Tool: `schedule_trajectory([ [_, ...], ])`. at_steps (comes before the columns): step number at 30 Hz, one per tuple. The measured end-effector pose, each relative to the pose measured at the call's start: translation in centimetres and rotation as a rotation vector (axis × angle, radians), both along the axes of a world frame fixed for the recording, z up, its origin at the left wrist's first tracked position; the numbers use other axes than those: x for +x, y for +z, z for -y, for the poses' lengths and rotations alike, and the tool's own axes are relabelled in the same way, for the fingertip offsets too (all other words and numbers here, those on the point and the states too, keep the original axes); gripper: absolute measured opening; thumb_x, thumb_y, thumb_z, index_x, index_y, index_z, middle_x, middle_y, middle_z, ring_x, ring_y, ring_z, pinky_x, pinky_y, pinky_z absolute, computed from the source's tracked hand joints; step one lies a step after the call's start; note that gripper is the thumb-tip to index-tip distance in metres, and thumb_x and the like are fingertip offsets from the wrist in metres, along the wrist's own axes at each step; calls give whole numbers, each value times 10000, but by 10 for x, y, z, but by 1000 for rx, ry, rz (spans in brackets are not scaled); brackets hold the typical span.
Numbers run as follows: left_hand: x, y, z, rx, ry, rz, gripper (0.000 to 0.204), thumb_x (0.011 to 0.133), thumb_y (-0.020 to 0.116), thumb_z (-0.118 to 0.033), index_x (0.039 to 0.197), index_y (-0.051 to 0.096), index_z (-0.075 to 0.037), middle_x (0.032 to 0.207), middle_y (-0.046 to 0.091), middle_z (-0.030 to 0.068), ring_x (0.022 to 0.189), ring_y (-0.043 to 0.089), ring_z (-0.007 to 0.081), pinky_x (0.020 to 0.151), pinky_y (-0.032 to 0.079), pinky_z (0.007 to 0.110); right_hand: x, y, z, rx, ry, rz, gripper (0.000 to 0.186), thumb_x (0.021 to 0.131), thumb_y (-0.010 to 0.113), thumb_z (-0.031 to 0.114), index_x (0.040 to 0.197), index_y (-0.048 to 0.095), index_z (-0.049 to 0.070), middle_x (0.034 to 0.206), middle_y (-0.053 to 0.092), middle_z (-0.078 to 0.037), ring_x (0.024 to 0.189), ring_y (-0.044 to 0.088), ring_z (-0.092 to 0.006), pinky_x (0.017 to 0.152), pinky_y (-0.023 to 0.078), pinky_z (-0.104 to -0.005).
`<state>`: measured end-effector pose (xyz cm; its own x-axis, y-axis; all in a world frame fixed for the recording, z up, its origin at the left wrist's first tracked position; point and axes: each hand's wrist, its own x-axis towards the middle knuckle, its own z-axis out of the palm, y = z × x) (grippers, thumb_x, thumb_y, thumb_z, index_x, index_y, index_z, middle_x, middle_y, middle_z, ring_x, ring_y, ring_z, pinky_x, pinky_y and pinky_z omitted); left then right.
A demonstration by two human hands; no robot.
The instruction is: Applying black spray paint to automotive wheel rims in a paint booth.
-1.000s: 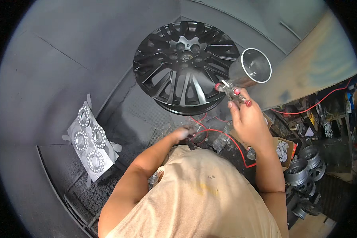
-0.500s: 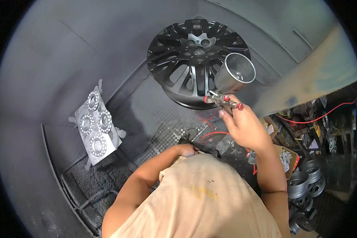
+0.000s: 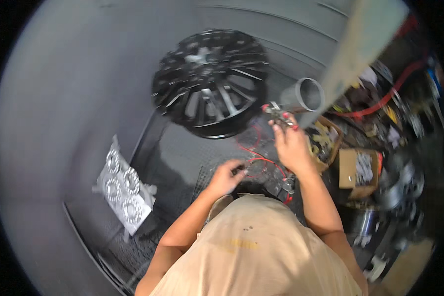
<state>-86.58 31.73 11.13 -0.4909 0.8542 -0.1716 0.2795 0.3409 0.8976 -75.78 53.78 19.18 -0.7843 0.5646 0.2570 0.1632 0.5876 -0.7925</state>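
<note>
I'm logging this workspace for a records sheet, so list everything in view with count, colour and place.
Wheel: one, black, upper centre
Spray gun: one, metallic with red parts, in the right hand
Cup: one, grey, on the gun
Rings: four, silver, at left
Board: one, pale, under the rings
Hose: two stretches, red, floor ahead and far right
Cardboard boxes: two, brown, right
Bare wheels: count unclear from blur, silver-grey, lower right
Panel: one, pale and mottled, upper right
Walls: grey, left and behind
Shirt: one, tan, bottom centre
Left hand: one, near the hose
Right hand: one, gripping the gun
</note>
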Motion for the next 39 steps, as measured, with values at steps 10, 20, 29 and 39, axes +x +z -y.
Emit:
schedule_trajectory([
  [10, 40, 73, -126, 502, -264, -249, 232, 819, 743, -21, 1050, 731, -20, 969, 683, 131, 886, 665, 245, 773, 540, 336, 88, -42, 25, -141, -115, 159, 378, 877, 521, 47, 1243, 500, -47, 1035, 637, -330, 988, 613, -509, 863, 493, -575],
  [20, 56, 69, -125, 433, -389, -230, 221, 861, 707, -58, 1079, 734, -42, 933, 651, 130, 859, 657, 291, 775, 524, 372, 115, -33, 37, -153, -131, 176, 341, 899, 519, 40, 1224, 496, -62, 1056, 632, -339, 1012, 605, -527, 849, 489, -556],
  [29, 31, 86, -98, 398, -194, -206, 274, 847, 717, -54, 1120, 715, -37, 934, 642, 117, 822, 641, 247, 746, 511, 349, 77, -20, 31, -136, 10, 238, 312, 903, 509, 38, 1201, 533, -51, 1123, 605, -317, 1041, 581, -522, 888, 478, -572],
  [39, -42, -28, -14, -171, -546, 623, 460, 1013, 599, -286, 1380, 565, -12, 1308, 639, 120, 1250, 556, 202, 1071, 417, 350, 14, 137, 10, -433, 145, 442, 221, 994, 512, 111, 1136, 629, -10, 1132, 628, -198, 982, 654, -339, 869, 501, -418],
])
